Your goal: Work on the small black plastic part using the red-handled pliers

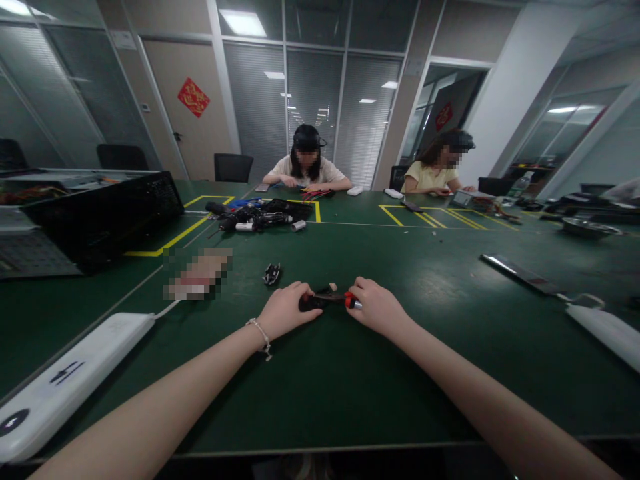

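Note:
My left hand (pixel 284 310), with a beaded bracelet at its wrist, is closed around a small dark part (pixel 307 304) low over the table. My right hand (pixel 377 308) grips a red-and-black handled tool (pixel 349 300); its thin metal end points left and meets the dark part. The tool's exact kind is too small to make out. Just beyond the fingers lies a tiny pale piece (pixel 333 287). Left of them, a small black-and-silver part (pixel 272 273) rests on the green table (pixel 320 387).
A black computer case (pixel 105 220) stands at left. A heap of black parts and cables (pixel 263 215) lies farther back. White power banks (pixel 75 380) with cabled phones flank both sides. Two people (pixel 306 163) sit across the table, and a metal bowl (pixel 590 228) is at far right.

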A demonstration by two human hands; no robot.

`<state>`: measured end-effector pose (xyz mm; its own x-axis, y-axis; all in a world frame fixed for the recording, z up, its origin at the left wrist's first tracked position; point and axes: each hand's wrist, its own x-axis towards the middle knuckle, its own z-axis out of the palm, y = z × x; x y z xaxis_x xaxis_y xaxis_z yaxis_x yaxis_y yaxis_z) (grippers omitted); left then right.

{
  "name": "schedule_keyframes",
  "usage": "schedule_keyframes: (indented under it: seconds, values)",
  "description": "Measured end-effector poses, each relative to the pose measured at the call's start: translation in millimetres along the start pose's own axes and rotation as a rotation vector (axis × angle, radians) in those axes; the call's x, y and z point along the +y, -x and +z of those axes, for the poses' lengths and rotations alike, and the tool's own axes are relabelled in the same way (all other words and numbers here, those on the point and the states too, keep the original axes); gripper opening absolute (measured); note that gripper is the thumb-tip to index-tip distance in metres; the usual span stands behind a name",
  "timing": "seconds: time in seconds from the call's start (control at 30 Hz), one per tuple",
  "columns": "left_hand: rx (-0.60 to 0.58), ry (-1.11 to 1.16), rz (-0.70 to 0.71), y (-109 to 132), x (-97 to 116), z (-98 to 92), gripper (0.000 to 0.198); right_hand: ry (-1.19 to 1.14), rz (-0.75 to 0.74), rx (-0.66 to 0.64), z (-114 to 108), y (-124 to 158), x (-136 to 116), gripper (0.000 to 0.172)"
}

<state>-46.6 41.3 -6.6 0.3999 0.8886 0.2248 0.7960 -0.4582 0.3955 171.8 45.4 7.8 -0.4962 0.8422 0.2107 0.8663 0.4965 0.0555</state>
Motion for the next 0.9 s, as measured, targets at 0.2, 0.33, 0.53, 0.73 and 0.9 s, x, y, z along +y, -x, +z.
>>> schedule_keyframes:
  seconds: [0.2, 0.33, 0.53, 0.73, 0.9]
  values:
    - [-0.008, 0.005, -0.014, 0.8, 1.2, -1.6, 0.03, -0.004, 0.007, -0.01, -0.1, 0.3, 0.3, 0.026]
    - [-0.02, 0.004, -0.025, 0.4, 2.5, -2.3, 0.03, -0.008, 0.011, -0.005, -0.6, 0.5, 0.6, 0.026]
    - [-0.021, 0.003, -0.028, 0.1, 2.8, -2.2, 0.03, -0.015, 0.01, -0.014, -1.7, 0.5, -0.1, 0.026]
    - [-0.006, -0.011, -0.014, 0.4, 1.9, -1.2, 0.029, -0.014, -0.005, -0.007, -1.9, 0.7, -0.4, 0.024]
    - [-0.013, -0.016, -0.021, 0.3, 1.8, -0.9, 0.029, -0.016, 0.013, -0.031, -3.0, 1.0, -0.7, 0.024]
